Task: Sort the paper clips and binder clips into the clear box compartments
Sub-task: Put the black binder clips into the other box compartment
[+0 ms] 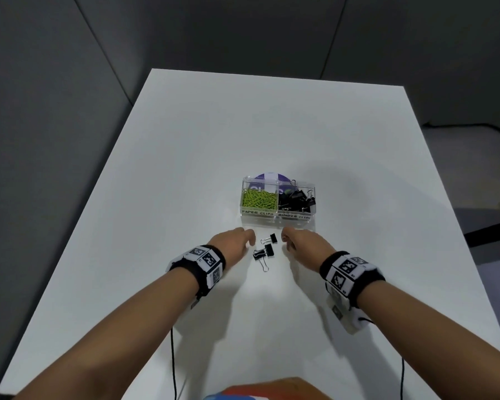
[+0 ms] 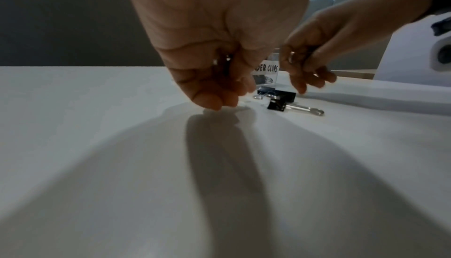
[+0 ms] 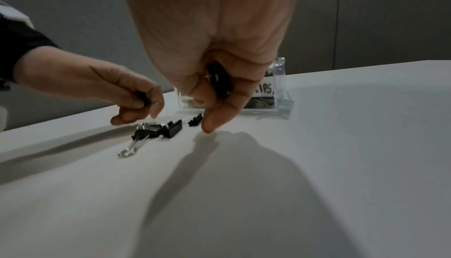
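Both hands work over the table point(image 1: 185, 168). Left hand point(image 1: 232, 241) and right hand point(image 1: 303, 241) each curl around a black clip point(image 3: 219, 80). Between both grips lie three loose clips point(image 1: 264, 251); beyond them, the box point(image 1: 277, 217). Step: binder-clip collection. Next: carry to the right compartment.

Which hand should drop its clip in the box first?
Probably the right hand. It already pinches a black binder clip and sits right before the binder clip compartment. The left hand holds one too, but faces the paper clip compartment.
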Tool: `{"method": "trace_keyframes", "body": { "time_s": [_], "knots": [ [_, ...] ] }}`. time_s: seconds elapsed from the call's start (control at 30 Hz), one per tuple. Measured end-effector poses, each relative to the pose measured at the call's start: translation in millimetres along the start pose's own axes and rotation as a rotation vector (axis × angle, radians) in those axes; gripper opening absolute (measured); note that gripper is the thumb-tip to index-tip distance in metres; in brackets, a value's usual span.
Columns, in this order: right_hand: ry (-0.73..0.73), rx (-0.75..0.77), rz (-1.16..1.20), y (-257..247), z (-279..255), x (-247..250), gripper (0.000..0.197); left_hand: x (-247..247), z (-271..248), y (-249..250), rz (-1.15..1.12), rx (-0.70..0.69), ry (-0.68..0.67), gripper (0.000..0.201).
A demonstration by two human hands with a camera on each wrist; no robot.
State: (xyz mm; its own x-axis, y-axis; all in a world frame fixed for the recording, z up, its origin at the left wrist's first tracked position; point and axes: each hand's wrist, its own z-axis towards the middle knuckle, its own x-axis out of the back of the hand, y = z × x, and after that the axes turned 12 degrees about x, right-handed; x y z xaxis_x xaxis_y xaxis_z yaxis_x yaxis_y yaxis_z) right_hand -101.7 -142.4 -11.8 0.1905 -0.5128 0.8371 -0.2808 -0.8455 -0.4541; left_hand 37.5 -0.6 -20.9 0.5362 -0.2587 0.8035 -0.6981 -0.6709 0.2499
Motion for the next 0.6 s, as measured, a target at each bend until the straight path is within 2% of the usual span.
{"method": "trace_keyframes", "body": {
  "time_s": [0.07, 0.13, 0.23, 0.3, 0.37, 0.47, 0.5, 0.6],
  "knots": [
    [0.021, 0.042, 0.077, -5.8, 8.6, 1.2, 0.033, -4.3, -1.7, 3.8, -0.079, 0.024, 0.000, 0.024],
    [-0.045, 0.072, 0.070, -10.2, 17.1, -1.8, 0.049, -9.9, -3.4, 8.3, -0.133, 0.039, -0.024, 0.023],
    [-0.151, 0.054, -0.050, -11.8, 26.2, -10.7, 0.063, -17.6, -3.1, 15.0, -0.071, 0.060, -0.027, 0.044],
    [-0.134, 0.054, -0.071, -12.5, 29.1, -15.1, 0.055, -22.2, -0.3, 19.5, -0.046, 0.091, 0.021, 0.049],
    [-0.074, 0.064, -0.056, -12.7, 30.0, -19.3, 0.038, -24.7, 2.8, 23.0, -0.051, 0.114, 0.047, 0.045],
    [-0.046, 0.050, -0.040, -12.8, 30.4, -22.3, 0.016, -21.6, 8.2, 24.4, -0.070, 0.133, 0.010, 0.041],
    [-0.056, 0.033, -0.043, -12.6, 30.8, -22.8, 0.014, -19.1, 9.5, 24.3, -0.072, 0.134, -0.004, 0.039],
    [-0.072, 0.009, -0.066, -12.9, 30.9, -23.5, 0.023, -13.4, 10.4, 24.1, -0.089, 0.131, -0.019, 0.029]
  ]
}}
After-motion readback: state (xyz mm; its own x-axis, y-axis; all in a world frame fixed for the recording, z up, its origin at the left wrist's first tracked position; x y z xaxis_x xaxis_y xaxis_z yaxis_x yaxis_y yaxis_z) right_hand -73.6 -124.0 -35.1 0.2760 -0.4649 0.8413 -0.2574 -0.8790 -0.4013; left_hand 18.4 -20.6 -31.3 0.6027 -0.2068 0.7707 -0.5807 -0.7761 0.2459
